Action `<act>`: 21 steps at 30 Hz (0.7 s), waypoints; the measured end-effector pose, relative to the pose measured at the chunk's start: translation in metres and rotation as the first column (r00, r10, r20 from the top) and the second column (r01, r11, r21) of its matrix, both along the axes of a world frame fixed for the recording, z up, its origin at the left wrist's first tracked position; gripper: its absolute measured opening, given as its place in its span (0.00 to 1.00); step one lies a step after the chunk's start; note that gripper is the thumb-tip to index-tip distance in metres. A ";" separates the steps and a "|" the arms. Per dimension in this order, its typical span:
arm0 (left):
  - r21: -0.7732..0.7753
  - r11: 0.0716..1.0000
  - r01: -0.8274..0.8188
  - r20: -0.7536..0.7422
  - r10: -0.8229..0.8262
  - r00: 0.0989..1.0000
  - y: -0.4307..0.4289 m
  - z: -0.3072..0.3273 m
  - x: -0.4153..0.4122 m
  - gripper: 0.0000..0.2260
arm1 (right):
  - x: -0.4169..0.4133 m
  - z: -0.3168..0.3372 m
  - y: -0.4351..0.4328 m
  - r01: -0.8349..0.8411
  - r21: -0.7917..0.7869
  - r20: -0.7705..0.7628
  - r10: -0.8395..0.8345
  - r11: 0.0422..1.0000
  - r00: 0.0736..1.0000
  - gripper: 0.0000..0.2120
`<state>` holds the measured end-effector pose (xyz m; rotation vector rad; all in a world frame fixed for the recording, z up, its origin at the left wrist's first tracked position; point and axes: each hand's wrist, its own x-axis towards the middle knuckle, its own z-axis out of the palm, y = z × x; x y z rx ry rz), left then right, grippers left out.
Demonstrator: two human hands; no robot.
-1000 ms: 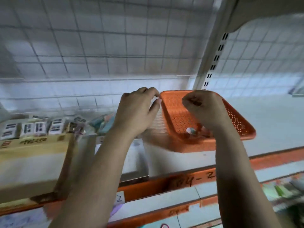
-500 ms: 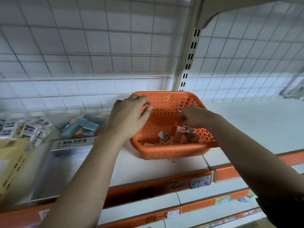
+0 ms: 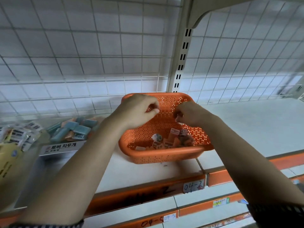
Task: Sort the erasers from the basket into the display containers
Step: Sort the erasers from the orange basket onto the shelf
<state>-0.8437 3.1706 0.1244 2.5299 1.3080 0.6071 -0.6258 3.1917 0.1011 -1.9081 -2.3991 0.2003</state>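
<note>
Both hands are up over the orange basket (image 3: 164,156), which sits on the white shelf (image 3: 246,129) just in front of the wire grid panel (image 3: 82,46). The left hand (image 3: 138,111) is curled at the basket's far left rim and the right hand (image 3: 189,115) is curled above the middle. The fingers are tucked in tight on both, so I cannot tell if either has an eraser pinched.

The loose erasers (image 3: 171,140) lie heaped at the near end of the basket, small and of mixed kinds. That's the danger: a weak pinch on something that small could let it slip, bounce on the shelf and go over the front edge. An eraser could also end up with the wrong kind.

The display container of blue-green erasers (image 3: 74,129) stands to the left, already piled high, so a careless drop could roll off the heap. The left forearm lies right between it and the basket, blocking the way for the right hand. Further left are blurred packeted erasers (image 3: 18,134) and a yellow box (image 3: 6,162).
</note>
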 end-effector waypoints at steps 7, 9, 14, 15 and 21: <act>-0.142 0.977 0.157 -0.546 -0.210 0.811 0.030 -0.005 0.066 0.06 | 0.010 -0.003 -0.040 0.419 0.225 -0.710 -0.147 0.880 0.689 0.06; -0.132 0.982 0.134 -0.560 -0.185 0.807 0.036 -0.018 0.081 0.05 | 0.006 -0.009 -0.044 0.456 0.261 -0.761 -0.110 0.851 0.639 0.05; -0.244 0.965 0.091 -0.412 -0.189 0.892 0.062 -0.057 0.091 0.07 | 0.010 -0.010 -0.042 0.539 0.233 -0.842 -0.110 0.809 0.528 0.04; -0.273 0.957 0.093 -0.379 -0.196 0.905 0.066 -0.063 0.091 0.08 | 0.010 -0.011 -0.041 0.536 0.230 -0.841 -0.112 0.812 0.529 0.04; -0.362 0.924 0.124 -0.304 -0.243 0.921 0.070 -0.071 0.090 0.14 | 0.010 -0.013 -0.039 0.525 0.231 -0.828 -0.117 0.819 0.548 0.04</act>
